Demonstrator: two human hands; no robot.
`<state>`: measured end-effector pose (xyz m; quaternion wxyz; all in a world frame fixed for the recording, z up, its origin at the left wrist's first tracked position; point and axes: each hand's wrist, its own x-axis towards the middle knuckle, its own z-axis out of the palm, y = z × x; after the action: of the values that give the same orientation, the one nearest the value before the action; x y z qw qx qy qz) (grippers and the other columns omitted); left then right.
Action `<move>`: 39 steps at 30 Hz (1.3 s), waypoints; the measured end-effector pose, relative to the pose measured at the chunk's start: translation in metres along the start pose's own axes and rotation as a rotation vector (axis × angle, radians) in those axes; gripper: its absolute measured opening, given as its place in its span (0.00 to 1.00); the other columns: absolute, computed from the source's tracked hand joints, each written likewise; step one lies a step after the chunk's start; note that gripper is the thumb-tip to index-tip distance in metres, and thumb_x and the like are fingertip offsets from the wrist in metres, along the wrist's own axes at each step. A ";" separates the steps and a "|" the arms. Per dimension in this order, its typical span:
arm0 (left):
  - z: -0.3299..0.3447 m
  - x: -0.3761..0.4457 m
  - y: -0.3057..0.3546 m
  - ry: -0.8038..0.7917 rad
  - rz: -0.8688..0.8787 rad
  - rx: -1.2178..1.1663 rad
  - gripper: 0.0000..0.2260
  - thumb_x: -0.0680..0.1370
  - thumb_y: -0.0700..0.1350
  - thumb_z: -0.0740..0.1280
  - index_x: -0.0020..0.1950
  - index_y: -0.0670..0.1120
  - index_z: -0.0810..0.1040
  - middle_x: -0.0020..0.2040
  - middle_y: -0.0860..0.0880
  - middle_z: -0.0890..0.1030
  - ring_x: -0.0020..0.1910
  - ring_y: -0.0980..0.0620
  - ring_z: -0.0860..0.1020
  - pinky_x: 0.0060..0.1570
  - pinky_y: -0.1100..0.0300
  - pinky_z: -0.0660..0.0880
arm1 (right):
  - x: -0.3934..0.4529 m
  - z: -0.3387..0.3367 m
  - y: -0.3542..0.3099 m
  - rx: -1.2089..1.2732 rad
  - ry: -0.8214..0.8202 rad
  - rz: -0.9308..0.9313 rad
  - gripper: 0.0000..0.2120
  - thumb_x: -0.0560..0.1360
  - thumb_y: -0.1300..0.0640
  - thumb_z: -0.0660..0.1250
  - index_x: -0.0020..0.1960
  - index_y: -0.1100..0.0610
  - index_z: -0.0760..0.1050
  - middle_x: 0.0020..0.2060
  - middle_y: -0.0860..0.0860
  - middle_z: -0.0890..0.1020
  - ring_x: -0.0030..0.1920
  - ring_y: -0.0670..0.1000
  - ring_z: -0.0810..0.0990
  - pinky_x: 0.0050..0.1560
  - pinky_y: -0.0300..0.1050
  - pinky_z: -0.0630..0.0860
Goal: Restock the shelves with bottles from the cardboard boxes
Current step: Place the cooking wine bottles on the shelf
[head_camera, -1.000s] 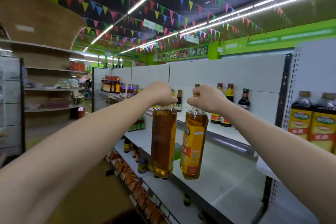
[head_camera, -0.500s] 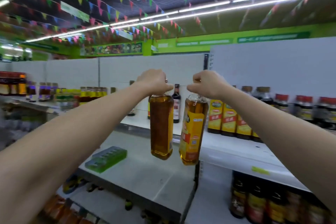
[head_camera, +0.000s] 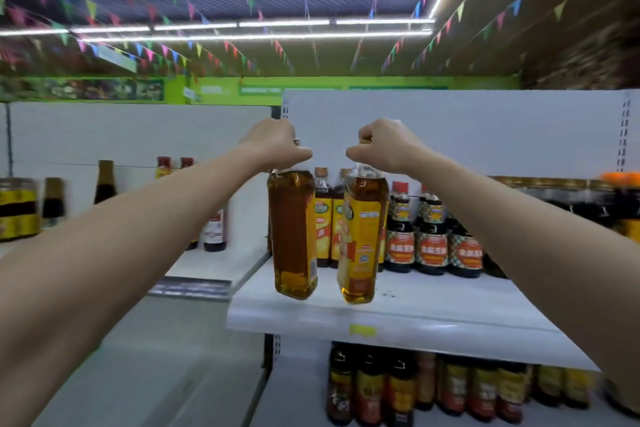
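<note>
From the head camera, the left hand [head_camera: 273,144] is curled tight round the top of a tall clear plastic bottle of amber oil [head_camera: 293,236], and the right hand [head_camera: 381,146] grips its yellow-labelled twin [head_camera: 362,236] the same way. Held by the necks, both hang upright over the bare front of the white metal shelf [head_camera: 433,308], likely to be stood before the yellow-labelled bottles [head_camera: 323,229] at the back.

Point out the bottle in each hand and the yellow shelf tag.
left-hand bottle [head_camera: 292,236], head view, amber body
right-hand bottle [head_camera: 362,236], head view, yellow label
yellow shelf tag [head_camera: 362,330], head view, tag middle
</note>
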<state>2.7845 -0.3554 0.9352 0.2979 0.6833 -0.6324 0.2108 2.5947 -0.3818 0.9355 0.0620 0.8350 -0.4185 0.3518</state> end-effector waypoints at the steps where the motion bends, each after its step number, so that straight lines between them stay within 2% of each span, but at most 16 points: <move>1: 0.006 0.004 0.008 0.003 0.009 -0.007 0.13 0.74 0.48 0.65 0.34 0.43 0.69 0.29 0.46 0.70 0.28 0.48 0.67 0.31 0.57 0.67 | 0.003 0.000 0.010 -0.006 0.002 0.008 0.17 0.75 0.52 0.64 0.31 0.55 0.65 0.30 0.50 0.69 0.31 0.49 0.66 0.31 0.42 0.62; 5: 0.030 0.021 0.035 -0.010 0.035 0.015 0.14 0.74 0.48 0.65 0.33 0.42 0.70 0.29 0.46 0.70 0.28 0.48 0.68 0.31 0.57 0.68 | 0.014 0.005 0.044 -0.015 0.008 0.017 0.16 0.74 0.51 0.64 0.32 0.56 0.66 0.30 0.51 0.69 0.33 0.50 0.67 0.33 0.42 0.63; 7: 0.041 0.030 0.045 -0.014 0.047 0.040 0.16 0.75 0.49 0.65 0.32 0.43 0.68 0.28 0.48 0.68 0.28 0.50 0.67 0.29 0.58 0.65 | 0.019 0.008 0.056 -0.010 0.007 0.015 0.16 0.74 0.52 0.64 0.31 0.56 0.65 0.30 0.50 0.69 0.32 0.50 0.66 0.32 0.42 0.62; 11: 0.060 0.043 0.056 -0.033 0.050 0.090 0.17 0.75 0.53 0.66 0.32 0.44 0.68 0.30 0.49 0.69 0.34 0.48 0.70 0.31 0.59 0.64 | 0.026 0.016 0.076 -0.024 -0.011 0.009 0.17 0.75 0.51 0.64 0.31 0.55 0.65 0.29 0.49 0.69 0.31 0.48 0.66 0.30 0.41 0.61; 15: 0.074 0.053 0.062 -0.085 0.050 0.131 0.20 0.75 0.57 0.66 0.33 0.44 0.69 0.31 0.49 0.70 0.34 0.49 0.70 0.33 0.57 0.65 | 0.031 0.027 0.091 -0.005 -0.044 -0.007 0.18 0.76 0.50 0.65 0.31 0.55 0.64 0.29 0.49 0.69 0.30 0.48 0.65 0.30 0.41 0.60; 20: 0.089 0.060 0.067 -0.176 0.061 0.143 0.18 0.77 0.53 0.64 0.32 0.45 0.67 0.29 0.50 0.66 0.28 0.53 0.63 0.29 0.60 0.59 | 0.037 0.042 0.103 0.017 -0.084 -0.010 0.19 0.76 0.47 0.63 0.32 0.56 0.65 0.29 0.50 0.67 0.31 0.48 0.64 0.32 0.42 0.61; 25: 0.093 0.067 0.069 -0.248 0.040 0.199 0.16 0.78 0.54 0.61 0.37 0.43 0.72 0.32 0.49 0.70 0.31 0.53 0.67 0.29 0.60 0.63 | 0.048 0.048 0.106 -0.027 -0.132 -0.019 0.19 0.77 0.47 0.61 0.32 0.55 0.63 0.30 0.50 0.67 0.31 0.49 0.65 0.32 0.42 0.61; 32: 0.109 0.074 0.057 -0.162 0.069 0.205 0.19 0.78 0.53 0.60 0.31 0.46 0.66 0.30 0.50 0.67 0.28 0.54 0.64 0.28 0.60 0.60 | 0.061 0.060 0.112 -0.107 -0.164 0.008 0.17 0.77 0.45 0.59 0.34 0.54 0.65 0.33 0.50 0.70 0.40 0.52 0.70 0.34 0.43 0.64; 34: 0.110 0.074 0.056 -0.167 0.074 0.199 0.19 0.79 0.55 0.60 0.32 0.46 0.67 0.31 0.50 0.70 0.30 0.54 0.66 0.28 0.60 0.61 | 0.064 0.061 0.110 -0.145 -0.186 -0.002 0.16 0.77 0.44 0.59 0.39 0.56 0.69 0.37 0.51 0.73 0.43 0.53 0.71 0.36 0.43 0.66; 37: 0.108 0.073 0.055 -0.180 0.083 0.229 0.15 0.79 0.52 0.58 0.36 0.45 0.69 0.37 0.47 0.72 0.35 0.51 0.69 0.32 0.58 0.64 | 0.068 0.062 0.104 -0.266 -0.232 -0.029 0.19 0.78 0.44 0.60 0.59 0.57 0.74 0.54 0.53 0.77 0.54 0.55 0.74 0.46 0.44 0.68; 38: 0.107 0.072 0.054 -0.185 0.085 0.242 0.14 0.79 0.51 0.57 0.37 0.44 0.69 0.38 0.47 0.72 0.38 0.49 0.70 0.35 0.58 0.65 | 0.070 0.062 0.103 -0.282 -0.247 -0.025 0.20 0.78 0.45 0.60 0.62 0.57 0.73 0.56 0.53 0.77 0.55 0.55 0.75 0.46 0.44 0.69; 39: 0.106 0.072 0.054 -0.189 0.089 0.253 0.13 0.79 0.51 0.57 0.39 0.44 0.70 0.39 0.47 0.72 0.41 0.48 0.71 0.38 0.58 0.65 | 0.071 0.062 0.102 -0.277 -0.265 -0.016 0.19 0.79 0.45 0.61 0.62 0.58 0.73 0.54 0.53 0.77 0.51 0.55 0.76 0.43 0.42 0.71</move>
<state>2.7297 -0.4814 0.9126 0.1390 0.7036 -0.6555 0.2364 2.5807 -0.5189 0.9155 0.1232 0.8608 -0.4609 0.1774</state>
